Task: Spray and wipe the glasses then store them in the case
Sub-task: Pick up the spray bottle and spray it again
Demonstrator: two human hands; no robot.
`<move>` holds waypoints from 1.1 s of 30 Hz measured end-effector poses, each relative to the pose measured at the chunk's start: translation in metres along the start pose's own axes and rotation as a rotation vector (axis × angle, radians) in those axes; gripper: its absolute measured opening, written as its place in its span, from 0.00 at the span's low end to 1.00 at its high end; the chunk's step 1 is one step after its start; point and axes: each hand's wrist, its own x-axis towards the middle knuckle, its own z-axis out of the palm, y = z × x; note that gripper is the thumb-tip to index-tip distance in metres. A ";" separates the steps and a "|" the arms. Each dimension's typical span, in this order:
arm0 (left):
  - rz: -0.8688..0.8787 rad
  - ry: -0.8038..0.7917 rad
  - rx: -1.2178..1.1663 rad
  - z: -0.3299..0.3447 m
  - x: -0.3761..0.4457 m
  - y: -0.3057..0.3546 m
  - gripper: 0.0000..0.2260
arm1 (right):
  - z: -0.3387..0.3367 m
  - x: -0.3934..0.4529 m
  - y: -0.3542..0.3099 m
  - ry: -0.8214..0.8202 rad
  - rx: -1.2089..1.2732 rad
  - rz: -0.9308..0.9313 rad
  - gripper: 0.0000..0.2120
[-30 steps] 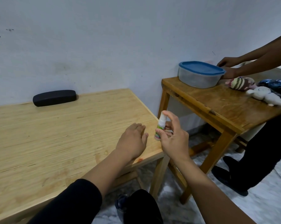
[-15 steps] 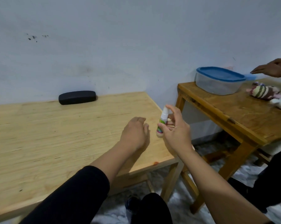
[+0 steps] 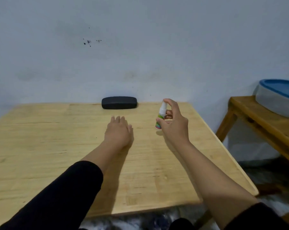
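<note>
A black glasses case (image 3: 119, 102) lies shut at the far edge of the light wooden table (image 3: 40, 146), against the wall. My right hand (image 3: 174, 123) grips a small white spray bottle (image 3: 161, 116) with a green label, held upright just above the table, forefinger on its top. My left hand (image 3: 118, 130) rests flat on the table with straight fingers, a little left of the bottle and in front of the case. No glasses are in view.
A darker wooden table (image 3: 265, 123) stands to the right, carrying a grey tub with a blue lid (image 3: 278, 95). A gap with tiled floor separates the two tables. The pale wall runs right behind the table.
The view has swung left, so the side table and the other person's hands have slid out of sight. My right hand with the bottle has moved in over the table, nearer the case.
</note>
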 end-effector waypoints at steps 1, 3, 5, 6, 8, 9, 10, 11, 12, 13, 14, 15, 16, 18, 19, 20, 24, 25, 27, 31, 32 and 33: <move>-0.026 -0.017 -0.034 0.003 0.003 -0.006 0.24 | 0.008 0.006 0.002 -0.012 0.008 0.002 0.28; -0.060 -0.037 -0.092 0.009 0.007 -0.013 0.25 | 0.021 0.020 0.006 -0.026 0.005 -0.002 0.28; -0.068 -0.028 -0.091 0.014 0.009 -0.015 0.26 | 0.035 0.036 0.011 -0.026 0.002 -0.008 0.28; -0.066 -0.009 -0.089 0.018 0.009 -0.016 0.26 | 0.042 0.044 0.013 -0.021 0.005 -0.005 0.28; -0.065 0.026 -0.106 0.021 0.009 -0.016 0.26 | 0.057 0.062 0.020 -0.016 0.013 0.000 0.28; -0.064 0.042 -0.121 0.023 0.009 -0.017 0.26 | 0.064 0.071 0.023 -0.016 0.009 0.003 0.28; -0.059 0.057 -0.133 0.024 0.009 -0.018 0.26 | 0.071 0.081 0.026 -0.018 0.010 0.011 0.27; -0.057 0.066 -0.140 0.025 0.009 -0.018 0.25 | 0.078 0.089 0.029 -0.022 0.013 0.019 0.27; -0.057 0.073 -0.143 0.025 0.009 -0.018 0.25 | 0.083 0.097 0.030 -0.023 0.001 0.022 0.27; -0.058 0.078 -0.144 0.025 0.009 -0.018 0.25 | 0.088 0.105 0.032 -0.023 -0.021 0.018 0.27; -0.061 0.081 -0.146 0.026 0.010 -0.017 0.24 | 0.093 0.113 0.032 -0.023 -0.044 0.015 0.27; -0.057 0.086 -0.147 0.026 0.010 -0.016 0.24 | 0.095 0.119 0.033 -0.019 -0.057 0.004 0.27; -0.044 0.093 -0.140 0.027 0.008 -0.013 0.24 | 0.095 0.124 0.034 -0.011 -0.072 -0.010 0.27; -0.022 0.108 -0.128 0.028 0.005 -0.009 0.23 | 0.094 0.131 0.035 0.000 -0.109 -0.031 0.27; -0.015 0.112 -0.127 0.028 0.004 -0.007 0.23 | 0.093 0.134 0.036 0.000 -0.125 -0.040 0.27; -0.010 0.115 -0.129 0.028 0.004 -0.005 0.23 | 0.091 0.135 0.036 -0.003 -0.147 -0.048 0.27; 0.021 0.131 -0.149 0.027 -0.001 -0.001 0.23 | 0.089 0.142 0.042 0.007 -0.199 -0.082 0.27; 0.030 0.129 -0.140 0.026 -0.001 0.002 0.23 | 0.087 0.142 0.044 0.004 -0.226 -0.104 0.28; -0.050 0.088 -0.136 0.034 0.007 -0.012 0.23 | 0.116 0.149 0.059 -0.069 -0.185 -0.098 0.28; -0.053 0.085 -0.141 0.036 0.008 -0.017 0.23 | 0.119 0.149 0.061 -0.068 -0.203 -0.131 0.29; -0.044 0.083 -0.160 0.034 0.008 -0.016 0.23 | 0.117 0.149 0.059 -0.074 -0.190 -0.128 0.29; -0.037 0.092 -0.164 0.033 0.010 -0.015 0.23 | 0.117 0.151 0.059 -0.077 -0.187 -0.131 0.29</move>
